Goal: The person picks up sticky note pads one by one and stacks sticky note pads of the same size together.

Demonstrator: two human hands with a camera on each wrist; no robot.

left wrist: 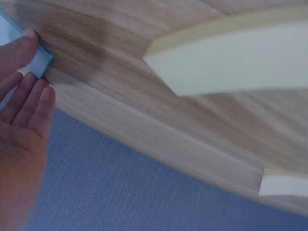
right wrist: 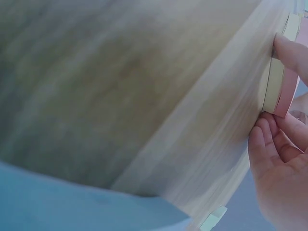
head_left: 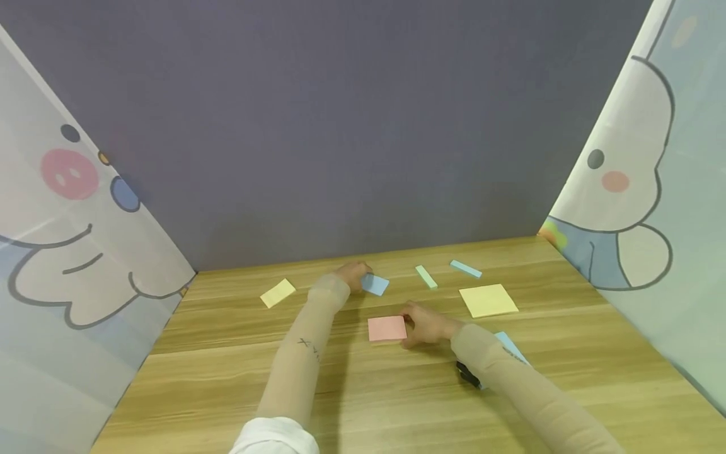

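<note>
At the back middle of the table, my left hand (head_left: 354, 275) pinches the left edge of a blue sticky note pad (head_left: 377, 285). The left wrist view has the thumb over this pad (left wrist: 39, 63) and the fingertips along its edge. Nearer the front, my right hand (head_left: 428, 325) grips a pink sticky note pad (head_left: 387, 328) by its right side. Seen from the right wrist, the pink pad (right wrist: 288, 91) lies against a pale yellow pad (right wrist: 273, 84), thumb and fingers at their edges. Both stay close to the table.
A small yellow pad (head_left: 278, 293) lies at the left. To the right are a green strip pad (head_left: 426, 277), a blue strip pad (head_left: 466, 269) and a large yellow pad (head_left: 489, 301). My right forearm partly covers a light blue pad (head_left: 512, 347) and a black object (head_left: 467, 374).
</note>
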